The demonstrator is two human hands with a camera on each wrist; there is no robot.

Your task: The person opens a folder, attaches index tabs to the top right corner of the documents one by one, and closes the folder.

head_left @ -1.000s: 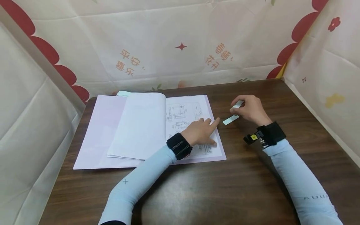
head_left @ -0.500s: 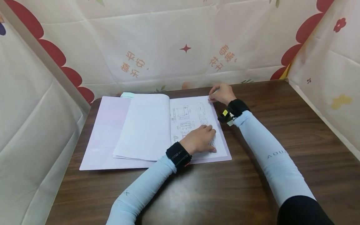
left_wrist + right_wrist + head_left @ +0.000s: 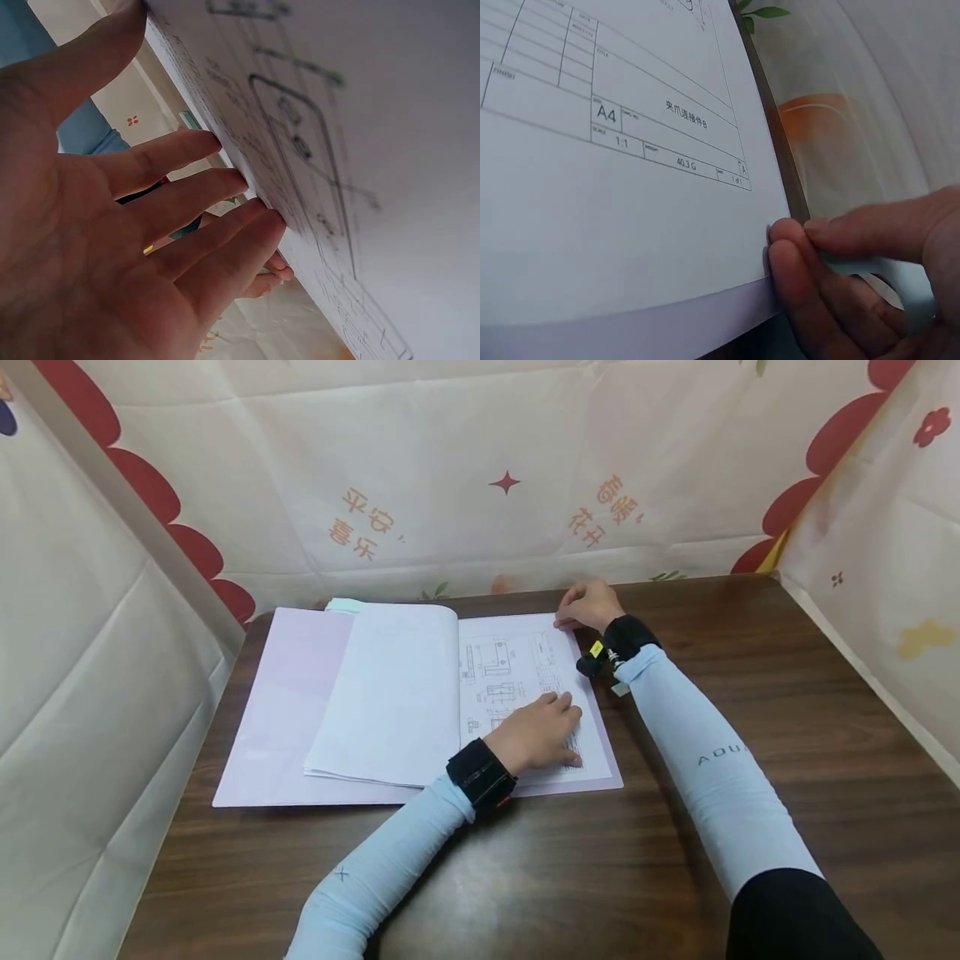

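Note:
My left hand (image 3: 536, 735) lies over the lower part of a printed drawing sheet (image 3: 517, 647), its fingers nearly straight and their tips touching the paper. At the sheet's top right corner is my right hand (image 3: 592, 606). In the right wrist view, its thumb and fingers hold a pale green strip (image 3: 916, 298) that curves back towards the palm, with the fingertips right at the corner. A lilac folder (image 3: 277, 710) lies open beneath the papers. Blank white pages (image 3: 390, 693) are turned over to the left. Another pale green strip (image 3: 621, 690) shows partly beneath the right wrist.
A brown wooden table (image 3: 480, 885) carries everything. Printed white cloth (image 3: 435, 435) hangs along its back, left and right sides. A small mint-green edge (image 3: 345, 605) sticks out behind the turned pages at the top.
My right hand has moved left from the table to the sheet's top right corner, bringing its strip along. My left hand stays on the page, its fingers closer together. The view has shifted slightly.

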